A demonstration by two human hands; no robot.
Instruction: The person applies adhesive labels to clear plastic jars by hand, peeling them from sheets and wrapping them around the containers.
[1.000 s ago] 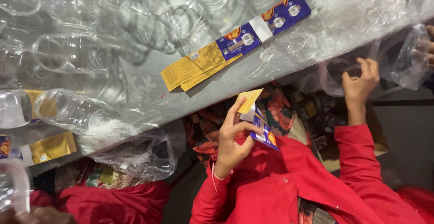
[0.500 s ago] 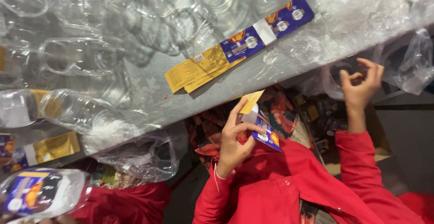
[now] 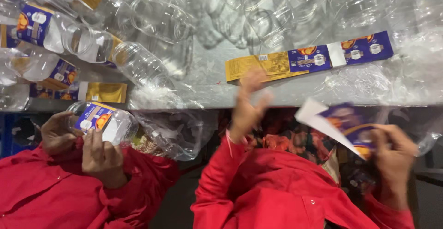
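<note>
Head view: left hand [image 3: 247, 106] raised at the near edge of the worktop [image 3: 286, 93], blurred, grip spread wide open and holding nothing, fingertips just below the flat yellow-and-purple label strip [image 3: 309, 60] lying on the grey surface. Right hand [image 3: 392, 157] lower and off to the side, below the worktop's edge, grip closed on one end of a peeled purple-and-white label [image 3: 339, 123], the free end jutting tilted toward the left hand, blurred too. Red sleeves on both arms. Clear plastic bottles [image 3: 152, 21] heaped across the far worktop. Alongside, a co-worker's two hands [image 3: 101, 155] clasping a clear labelled bottle [image 3: 104, 120] below the edge.
</note>
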